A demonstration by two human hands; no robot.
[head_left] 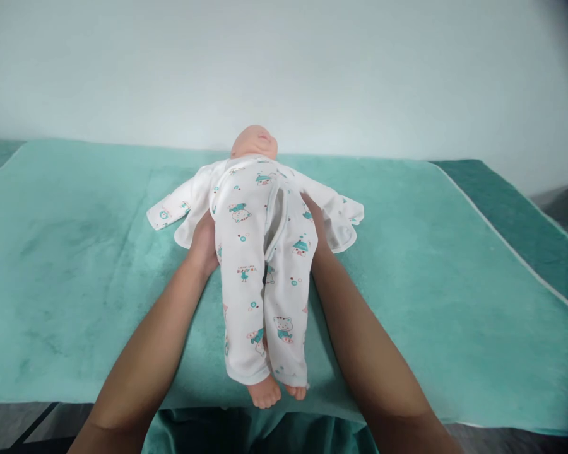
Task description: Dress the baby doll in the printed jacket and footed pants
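A baby doll (254, 142) lies on its back, head toward the wall and bare feet toward me. It wears white printed trousers (243, 302) with an open slit at the crotch, and a white long-sleeved top (189, 195) whose sleeves spread out to both sides. At the doll's left-hand side in view, my left hand (205, 243) grips it around the hip, fingers hidden beneath. My right hand (315, 221) holds the opposite side, its fingers mostly covered by the clothes and body. Whether the doll is slightly raised I cannot tell.
A green plush cover (421, 302) spreads over the table under the doll. Behind it rises a plain pale wall (284, 69). A darker green strip (520, 221) with a white edge line runs along the right. The table's front edge is close to my body.
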